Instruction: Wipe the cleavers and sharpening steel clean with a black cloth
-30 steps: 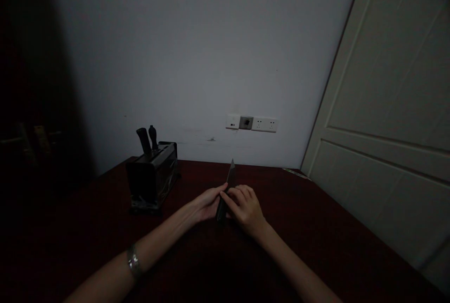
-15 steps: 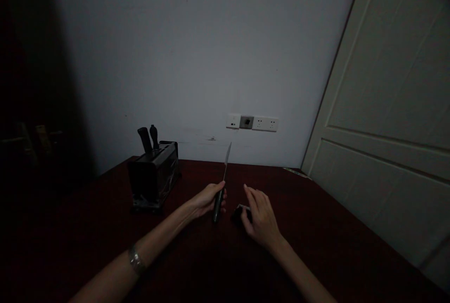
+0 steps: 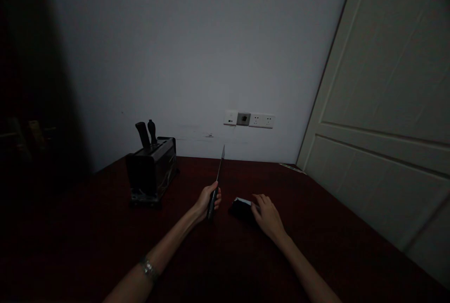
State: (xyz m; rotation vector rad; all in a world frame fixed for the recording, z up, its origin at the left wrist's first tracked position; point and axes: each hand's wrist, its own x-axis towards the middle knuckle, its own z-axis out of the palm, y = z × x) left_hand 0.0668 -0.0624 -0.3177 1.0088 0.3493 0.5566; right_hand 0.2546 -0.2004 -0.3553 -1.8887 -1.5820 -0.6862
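My left hand point(image 3: 208, 200) is closed around the black handle of a kitchen knife point(image 3: 220, 167). Its narrow blade points up and away from me, towards the wall. To the right, a small dark block point(image 3: 242, 207) with a pale top lies on the table. My right hand point(image 3: 267, 214) grips the block's right end, thumb on the near side and fingers over the far side. The hand hides that end, and the dim light blurs the block's details. Further left stands a black knife block point(image 3: 150, 167) with two dark handles sticking up from it.
The dark red tabletop point(image 3: 197, 256) reaches back to a pale wall point(image 3: 197, 59) with a row of sockets point(image 3: 249, 119). On the right rises a pale panelled door point(image 3: 372, 176). A flat strip point(image 3: 292, 168) lies near the table's far right corner.
My right hand has shifted right along the dark block and closed on its end, uncovering more of the pale top. The knife, still in my left hand, has moved slightly left.
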